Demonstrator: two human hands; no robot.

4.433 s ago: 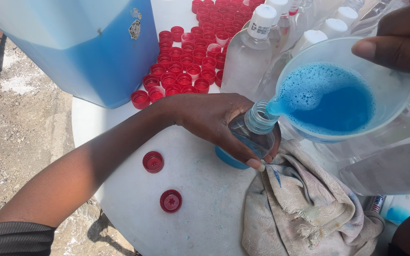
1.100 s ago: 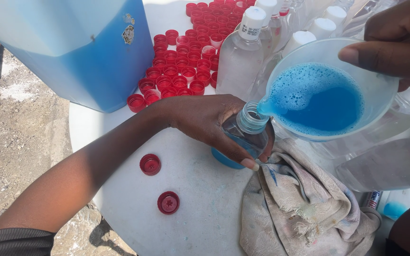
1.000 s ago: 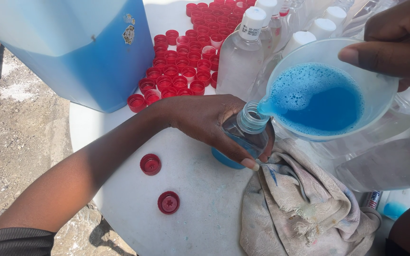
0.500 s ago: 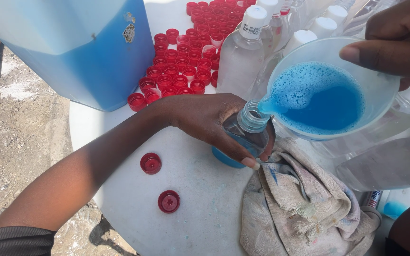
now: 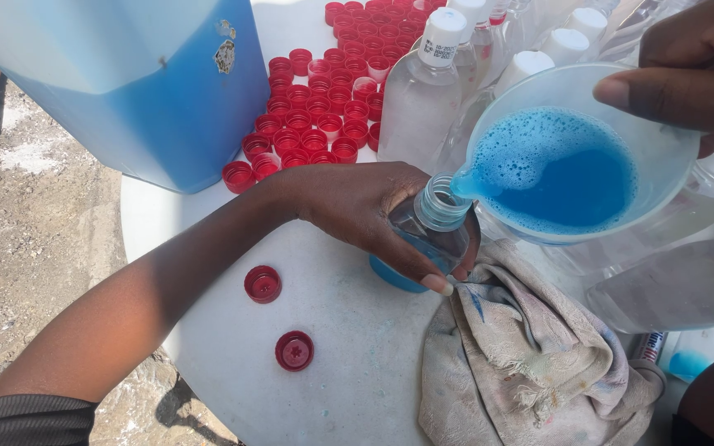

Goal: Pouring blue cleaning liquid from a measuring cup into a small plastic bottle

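My left hand [image 5: 365,206] wraps around a small clear plastic bottle [image 5: 430,239] standing on a white round table [image 5: 340,363]; the bottle has blue liquid in its lower part and an open neck. My right hand [image 5: 692,70] grips the rim of a translucent plastic jug [image 5: 663,157] tilted toward the bottle. Foamy blue liquid [image 5: 568,169] fills the jug, and its spout rests at the bottle's mouth.
A big blue liquid-filled container [image 5: 150,91] stands at the back left. Several red caps [image 5: 316,107] lie in a cluster behind my hand, two loose red caps [image 5: 278,318] in front. White-capped bottles [image 5: 427,91] stand behind; a stained cloth [image 5: 522,355] lies beside the bottle.
The blue liquid level in the bottle has risen slightly. Both hands, jug and bottle keep nearly the same position.
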